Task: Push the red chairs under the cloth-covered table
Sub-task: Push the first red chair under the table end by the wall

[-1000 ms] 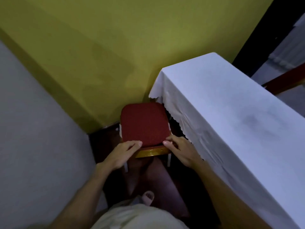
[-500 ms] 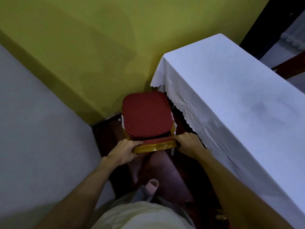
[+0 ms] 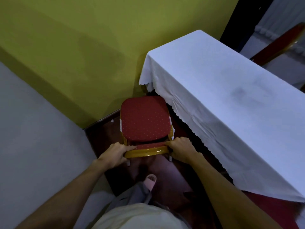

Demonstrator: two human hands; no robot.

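A red chair [image 3: 145, 118] with a dotted seat cushion and a gold frame stands on the dark floor, beside the left end of the table. The table is covered by a white cloth [image 3: 231, 103] with a scalloped hem and runs to the right. My left hand [image 3: 115, 153] grips the left end of the chair's gold backrest top. My right hand [image 3: 180, 149] grips the right end of it. The chair's seat is just left of the cloth's hem, its far right corner touching or slipping under the cloth.
A yellow-green wall [image 3: 99, 47] is behind the chair and a grey wall [image 3: 33, 138] closes the left side. Another red chair back [image 3: 279, 45] shows beyond the table at top right. My foot in a pink slipper [image 3: 150, 180] stands just behind the chair.
Both hands shifted from resting on the seat's rear edge to gripping the backrest top. The chair has slid away from me toward the yellow wall.
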